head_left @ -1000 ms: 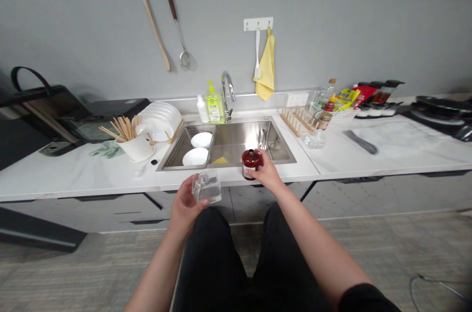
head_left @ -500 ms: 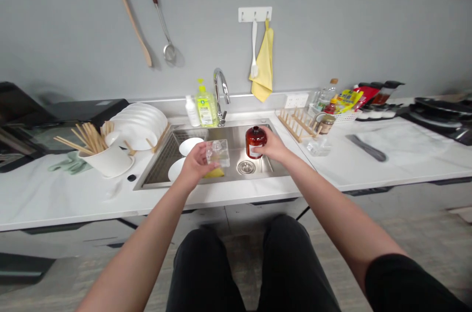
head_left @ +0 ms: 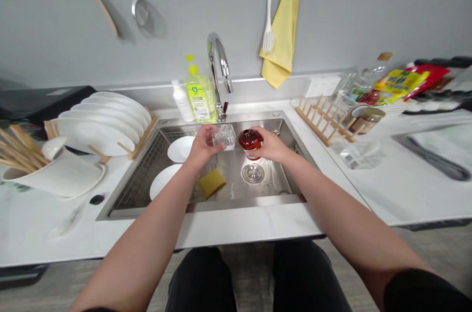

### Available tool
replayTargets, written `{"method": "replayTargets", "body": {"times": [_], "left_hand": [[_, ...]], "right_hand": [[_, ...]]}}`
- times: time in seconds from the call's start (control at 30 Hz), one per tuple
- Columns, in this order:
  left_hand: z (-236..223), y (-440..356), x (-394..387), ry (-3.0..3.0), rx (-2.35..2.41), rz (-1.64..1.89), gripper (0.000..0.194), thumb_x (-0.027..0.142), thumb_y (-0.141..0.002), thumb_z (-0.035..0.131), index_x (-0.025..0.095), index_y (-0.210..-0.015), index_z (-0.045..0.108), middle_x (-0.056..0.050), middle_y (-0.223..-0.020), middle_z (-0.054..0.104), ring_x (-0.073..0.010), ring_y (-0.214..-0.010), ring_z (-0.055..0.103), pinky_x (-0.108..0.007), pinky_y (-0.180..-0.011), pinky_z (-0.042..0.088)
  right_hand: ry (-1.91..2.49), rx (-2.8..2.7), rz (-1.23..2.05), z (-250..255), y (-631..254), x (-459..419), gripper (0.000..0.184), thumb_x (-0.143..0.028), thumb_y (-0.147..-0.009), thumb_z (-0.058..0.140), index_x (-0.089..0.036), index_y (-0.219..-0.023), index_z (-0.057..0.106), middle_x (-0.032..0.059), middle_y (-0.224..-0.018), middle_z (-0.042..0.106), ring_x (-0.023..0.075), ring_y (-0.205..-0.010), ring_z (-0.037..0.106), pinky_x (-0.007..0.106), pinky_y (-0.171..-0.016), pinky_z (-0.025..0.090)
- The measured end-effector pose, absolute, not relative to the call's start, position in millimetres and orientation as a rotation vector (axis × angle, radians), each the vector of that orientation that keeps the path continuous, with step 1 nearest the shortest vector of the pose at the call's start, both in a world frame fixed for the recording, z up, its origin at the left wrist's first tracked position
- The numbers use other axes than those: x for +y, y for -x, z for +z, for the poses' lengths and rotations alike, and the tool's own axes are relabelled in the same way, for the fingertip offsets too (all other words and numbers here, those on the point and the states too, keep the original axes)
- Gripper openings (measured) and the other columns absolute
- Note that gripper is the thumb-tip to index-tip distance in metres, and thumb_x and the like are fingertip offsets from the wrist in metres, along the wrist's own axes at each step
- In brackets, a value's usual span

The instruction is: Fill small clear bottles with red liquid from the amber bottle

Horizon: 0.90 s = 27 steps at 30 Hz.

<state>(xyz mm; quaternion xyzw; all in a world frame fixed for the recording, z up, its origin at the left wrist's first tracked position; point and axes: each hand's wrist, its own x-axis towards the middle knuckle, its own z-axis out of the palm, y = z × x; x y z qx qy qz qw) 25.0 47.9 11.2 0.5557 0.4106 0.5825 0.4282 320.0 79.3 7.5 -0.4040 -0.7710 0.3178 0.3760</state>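
moved clear bottle (head_left: 224, 137) and brown bottle (head_left: 250, 140) farther over sink (head_left: 236, 182) since earlier, gripping former in left hand (head_left: 203, 145), latter in right hand (head_left: 272, 145), not yet set down, with no water visible from tap (head_left: 223, 65).

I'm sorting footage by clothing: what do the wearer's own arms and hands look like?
The left hand and right hand wear no gloves, and no watch or bracelet shows. Both forearms are bare. A black right sleeve shows; of the left one, only a dark edge at the picture's bottom.
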Motion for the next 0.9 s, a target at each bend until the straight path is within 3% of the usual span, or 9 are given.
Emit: {"method": "replayTargets", "body": {"times": [0.3,0.9], "left_hand": [[7,-17,43,-1.513,1.018,1.319,0.077,0.028,-0.061,0.108,0.026,-0.126,0.066,-0.007,-0.132,0.078,-0.0303,-0.120,0.075,-0.040,-0.096,0.057],[1,-13,42,-1.571,0.993,1.297,0.085,0.034,-0.065,0.108,0.026,-0.141,0.070,-0.011,-0.139,0.077,-0.0345,-0.127,0.074,-0.051,-0.112,0.057]], "right_hand": [[1.036,-2.001,0.931,0,-321,80,0.079,-0.028,-0.071,0.103,-0.025,-0.143,0.068,0.0073,-0.128,0.086,0.0311,-0.116,0.083,0.049,-0.110,0.062],[0.989,-1.960,0.933,4,-322,78,0.081,-0.029,-0.067,0.105,-0.025,-0.141,0.072,0.0073,-0.129,0.085,0.0331,-0.118,0.082,0.053,-0.112,0.064]]}}
